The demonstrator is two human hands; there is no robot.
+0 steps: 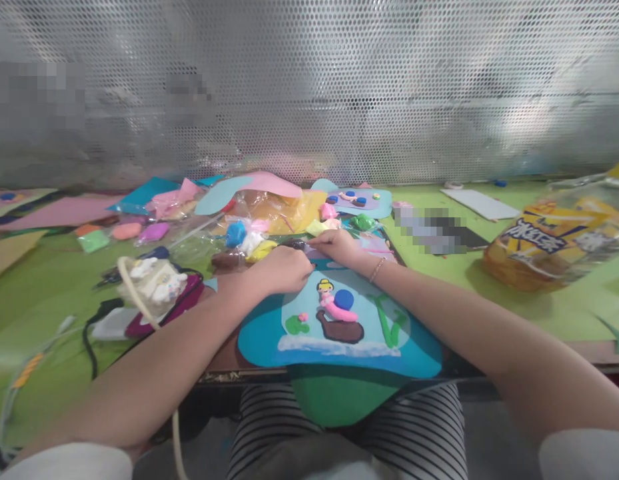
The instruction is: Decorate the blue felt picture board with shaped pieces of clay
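My left hand [290, 268] is closed, knuckles up, just above the top of a blue clay picture; whatever its fingers hold is hidden behind them. Beside it, my right hand [339, 247] pinches the edge of a dark, shiny packet of black clay [295, 245]. On the blue picture [262, 337] are a clay figure [329, 300] with yellow hair and a pink body, a blue disc [344, 300], a brown shape [343, 330], green clay strokes [388, 321] and a white band. Beyond the hands lie lumps of yellow [262, 251], white, blue [235, 234] and green clay [363, 221].
A bottle of amber drink [554, 240] lies tilted at the right. On the left are a pouch with a cable [164, 293], a white cord [36, 373] and clay packets [126, 231]. Another clay picture [382, 201] rests farther back. A perforated metal panel [309, 87] stands behind the table.
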